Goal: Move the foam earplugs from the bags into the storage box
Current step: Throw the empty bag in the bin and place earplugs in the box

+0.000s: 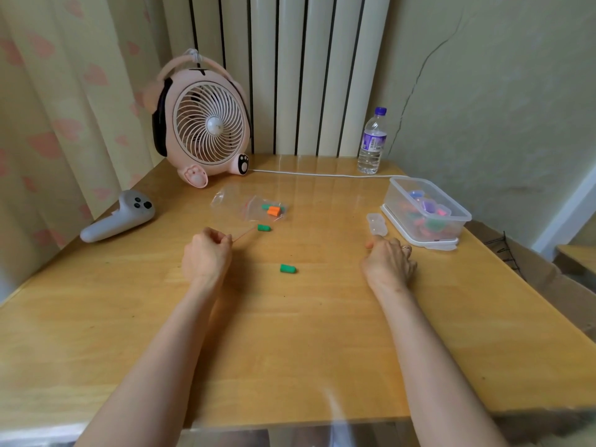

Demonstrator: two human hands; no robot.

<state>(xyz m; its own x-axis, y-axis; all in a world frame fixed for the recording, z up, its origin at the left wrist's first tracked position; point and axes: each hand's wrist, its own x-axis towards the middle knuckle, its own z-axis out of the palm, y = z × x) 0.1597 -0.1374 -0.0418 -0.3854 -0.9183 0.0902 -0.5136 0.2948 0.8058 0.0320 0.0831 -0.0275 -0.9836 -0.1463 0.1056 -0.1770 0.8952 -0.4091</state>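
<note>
My left hand point(208, 253) rests on the table with curled fingers and pinches a small clear bag by its thin red zip strip point(244, 235). A green earplug point(263, 227) sits at the far end of that strip. Beyond it lie clear bags point(250, 204) holding an orange earplug point(273, 211) and a green one. Another green earplug point(288, 269) lies loose between my hands. My right hand point(388, 262) is knuckles-up, fingers curled down. An orange spot shows at its thumb tip, and I cannot tell what it is. The clear storage box point(396, 191) at right holds several coloured earplugs.
A small clear case point(376, 223) lies just ahead of my right hand. The box stands on its lid point(419, 243). A pink fan point(206, 124), its white cord point(322, 174) and a water bottle point(372, 143) stand at the back. A grey controller point(119, 217) lies at left.
</note>
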